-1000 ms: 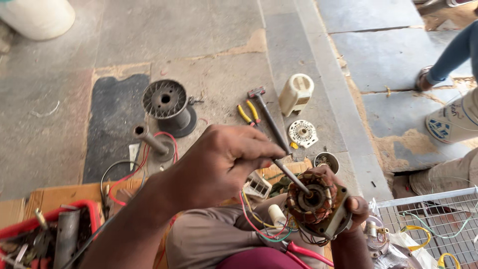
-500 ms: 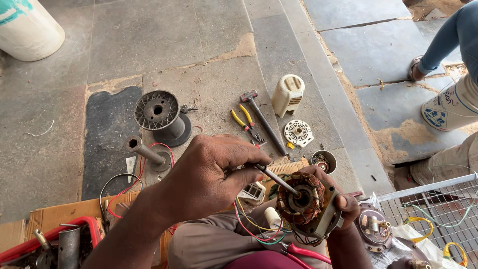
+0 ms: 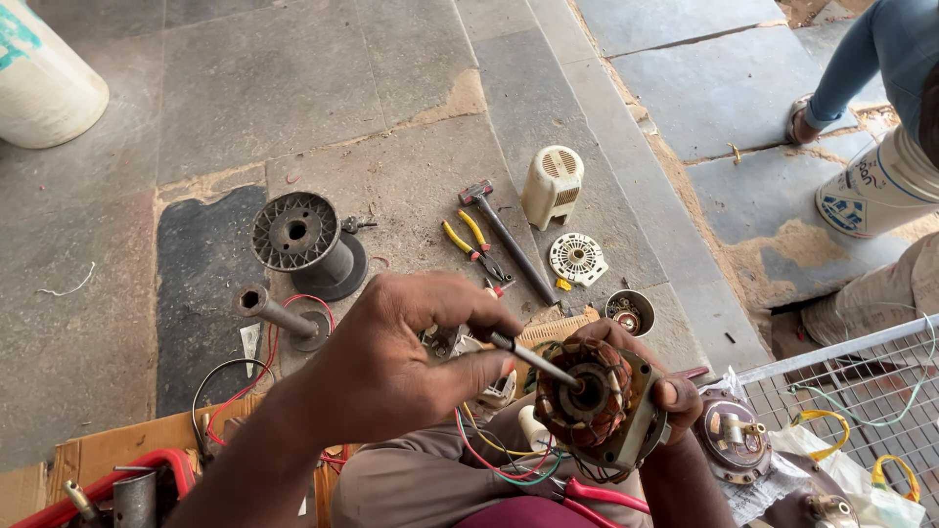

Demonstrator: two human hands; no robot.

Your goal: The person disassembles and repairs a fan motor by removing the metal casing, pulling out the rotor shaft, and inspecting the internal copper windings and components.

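Resting in right hand [image 3: 657, 391], motor stator [image 3: 594, 403].

Stone floor [image 3: 293, 88]: spool [image 3: 298, 240], hammer [image 3: 509, 240], probably pliers [image 3: 472, 246].

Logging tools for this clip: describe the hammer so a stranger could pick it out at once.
Start at the cream vented cover standing on the stone floor. Just left of it the hammer lies flat, head toward the cover, its dark handle slanting down toward the person. Unlike the pliers beside it, it has no yellow grips and one straight handle.
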